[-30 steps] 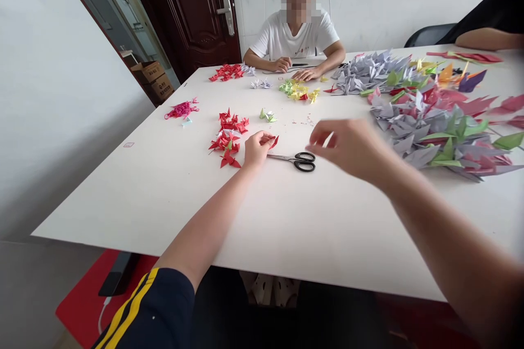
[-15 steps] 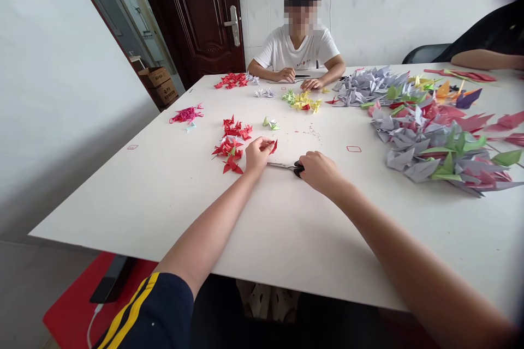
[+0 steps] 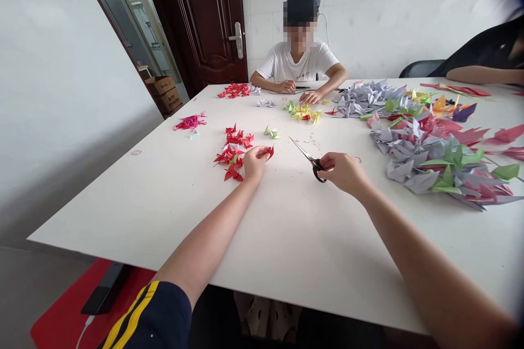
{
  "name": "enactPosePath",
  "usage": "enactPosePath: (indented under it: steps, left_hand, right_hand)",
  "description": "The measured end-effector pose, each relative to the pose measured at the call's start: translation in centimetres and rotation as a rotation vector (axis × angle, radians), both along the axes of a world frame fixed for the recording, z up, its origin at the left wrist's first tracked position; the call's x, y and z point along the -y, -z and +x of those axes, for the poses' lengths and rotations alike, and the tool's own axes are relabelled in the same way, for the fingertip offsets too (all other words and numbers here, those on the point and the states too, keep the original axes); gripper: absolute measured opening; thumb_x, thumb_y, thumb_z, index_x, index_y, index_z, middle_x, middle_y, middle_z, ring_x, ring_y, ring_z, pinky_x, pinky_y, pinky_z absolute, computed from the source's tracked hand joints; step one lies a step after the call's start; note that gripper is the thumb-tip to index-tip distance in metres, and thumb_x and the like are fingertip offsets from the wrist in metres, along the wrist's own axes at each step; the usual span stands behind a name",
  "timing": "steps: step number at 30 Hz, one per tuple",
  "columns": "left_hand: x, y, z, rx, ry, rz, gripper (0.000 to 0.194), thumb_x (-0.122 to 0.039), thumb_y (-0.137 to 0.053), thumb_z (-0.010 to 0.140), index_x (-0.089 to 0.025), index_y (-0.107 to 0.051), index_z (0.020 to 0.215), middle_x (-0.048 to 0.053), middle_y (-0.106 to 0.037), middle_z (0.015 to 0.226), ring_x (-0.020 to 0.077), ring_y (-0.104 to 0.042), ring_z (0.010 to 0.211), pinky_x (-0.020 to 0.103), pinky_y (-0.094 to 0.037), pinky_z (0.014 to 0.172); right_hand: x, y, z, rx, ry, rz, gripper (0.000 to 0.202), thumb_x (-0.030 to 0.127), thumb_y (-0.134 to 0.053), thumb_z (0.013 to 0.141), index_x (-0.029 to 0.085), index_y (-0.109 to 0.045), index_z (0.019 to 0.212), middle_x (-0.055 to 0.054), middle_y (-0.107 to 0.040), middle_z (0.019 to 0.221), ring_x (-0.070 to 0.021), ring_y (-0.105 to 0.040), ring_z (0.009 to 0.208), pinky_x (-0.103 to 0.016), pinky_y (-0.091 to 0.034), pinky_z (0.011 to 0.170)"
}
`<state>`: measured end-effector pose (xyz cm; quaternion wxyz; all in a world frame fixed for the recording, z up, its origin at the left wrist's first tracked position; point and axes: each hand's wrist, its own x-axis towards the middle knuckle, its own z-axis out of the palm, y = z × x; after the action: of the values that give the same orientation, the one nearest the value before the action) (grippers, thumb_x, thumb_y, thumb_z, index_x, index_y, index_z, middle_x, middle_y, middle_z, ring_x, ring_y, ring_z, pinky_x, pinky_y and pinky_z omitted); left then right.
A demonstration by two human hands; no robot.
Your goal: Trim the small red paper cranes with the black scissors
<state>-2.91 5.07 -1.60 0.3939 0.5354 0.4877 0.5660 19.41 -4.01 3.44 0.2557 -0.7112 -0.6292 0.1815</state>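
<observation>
My left hand (image 3: 254, 162) pinches a small red folded paper piece (image 3: 270, 153), most of it hidden by the fingers. Just left of that hand lies a pile of red paper cranes (image 3: 234, 147), with a little white and green among them. Black-handled scissors (image 3: 308, 158) are gripped in my right hand (image 3: 341, 170), their blades pointing up and to the left, apart from the red paper. A pale green and white paper crane (image 3: 271, 132) sits beyond my left hand. Tiny red paper scraps are scattered on the table around the blade tips.
A large heap of grey, pink and green folded papers (image 3: 426, 158) covers the right of the white table (image 3: 123, 207). Yellow-green cranes (image 3: 303, 112) lie near a seated person (image 3: 301, 60) opposite. Pink folded pieces (image 3: 190, 122) are at the left. Another person's arm (image 3: 485, 75) rests at far right.
My right hand has drawn the scissors to the right, away from the red paper, and their blades now point up-left. My left hand keeps its pinch. The view has tilted slightly upward.
</observation>
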Motion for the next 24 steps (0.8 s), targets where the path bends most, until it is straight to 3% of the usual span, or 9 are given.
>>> enactPosePath:
  steps: [3,8,16,24]
  left_hand:
    - [0.2,-0.2,0.1,0.011,0.005,0.005,0.020,-0.002,-0.064,0.072,-0.016,-0.072,0.084,0.006,-0.074,0.089,0.0165,-0.070,0.086,0.032,-0.057,0.083]
    - [0.1,-0.1,0.2,0.010,0.042,0.031,0.018,-0.003,-0.063,0.074,-0.016,-0.072,0.083,0.006,-0.074,0.088,0.0163,-0.069,0.082,0.029,-0.056,0.077]
    - [-0.2,0.3,0.2,-0.002,0.105,0.073,0.021,-0.006,-0.060,0.076,-0.018,-0.073,0.088,0.005,-0.074,0.091,0.0155,-0.068,0.085,0.027,-0.053,0.078]
    - [0.7,-0.5,0.2,-0.024,0.115,0.055,0.015,-0.010,-0.056,0.083,-0.018,-0.065,0.093,0.003,-0.069,0.089,0.0120,-0.067,0.072,0.024,-0.048,0.069]
  right_hand:
    - [-0.5,1.2,0.4,-0.111,0.021,0.078,0.013,0.023,-0.069,0.068,0.021,-0.058,0.074,-0.001,-0.067,0.074,-0.0181,-0.058,0.072,-0.027,-0.038,0.060]
    - [-1.1,2.7,0.4,-0.078,0.040,0.114,0.017,0.025,-0.071,0.065,0.023,-0.054,0.066,-0.002,-0.063,0.066,-0.0194,-0.053,0.065,-0.029,-0.036,0.055]
    - [-1.5,3.4,0.6,-0.254,-0.060,0.223,0.013,0.022,-0.064,0.068,0.023,-0.052,0.075,-0.003,-0.071,0.076,-0.0209,-0.063,0.075,-0.029,-0.042,0.062]
    - [-1.8,3.6,0.2,-0.299,-0.056,0.313,0.018,0.024,-0.064,0.073,0.024,-0.056,0.089,-0.003,-0.075,0.079,-0.0225,-0.069,0.078,-0.030,-0.044,0.065]
